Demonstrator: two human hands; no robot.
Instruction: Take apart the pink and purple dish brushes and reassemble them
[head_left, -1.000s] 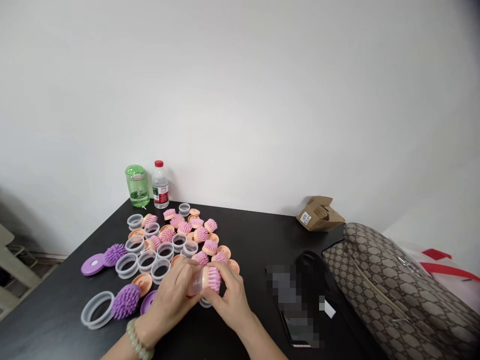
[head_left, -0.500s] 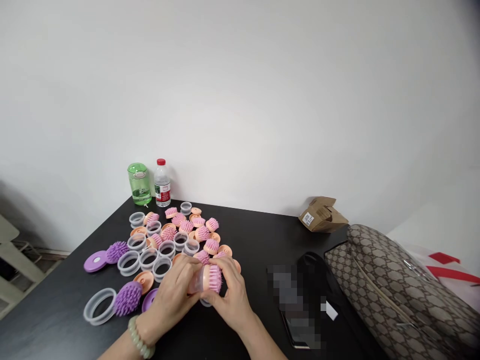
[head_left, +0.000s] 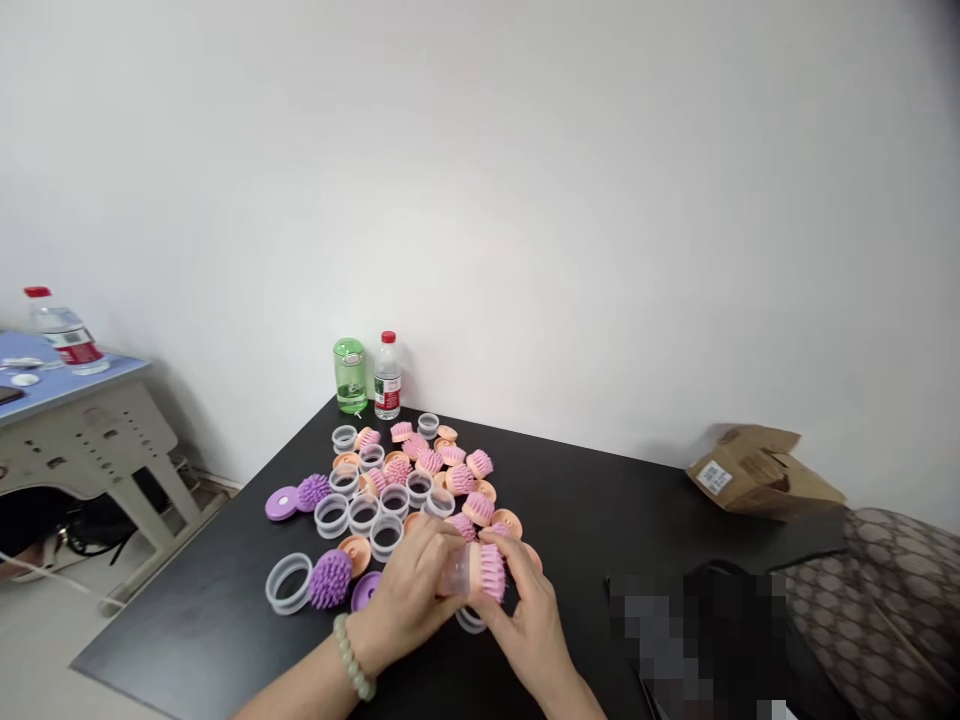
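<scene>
Between my two hands is a peach brush head with pink bristles (head_left: 492, 574), its bristles facing right. A clear plastic ring (head_left: 454, 573) sits against its back. My left hand (head_left: 405, 598), wearing a beaded bracelet, is closed around the ring. My right hand (head_left: 531, 618) grips the brush head by its edge, thumb below and fingers above. Beneath the hands, another clear ring (head_left: 471, 620) is partly hidden. To the left lie several clear rings (head_left: 331, 516), pink brush heads (head_left: 478, 508), peach discs (head_left: 355, 553), a purple spiky brush head (head_left: 330, 579) and a purple disc (head_left: 366, 591).
A green container (head_left: 350, 378) and a water bottle (head_left: 388, 378) stand at the back of the black table (head_left: 187, 640). On the right are a cardboard box (head_left: 757, 470) and a patterned bag (head_left: 862, 600). A blue table (head_left: 82, 385) with another bottle (head_left: 67, 335) is at far left.
My view has turned left, so everything appears further right and the blue table has come into sight. Both hands keep hold of the brush head and ring, with little change in grip.
</scene>
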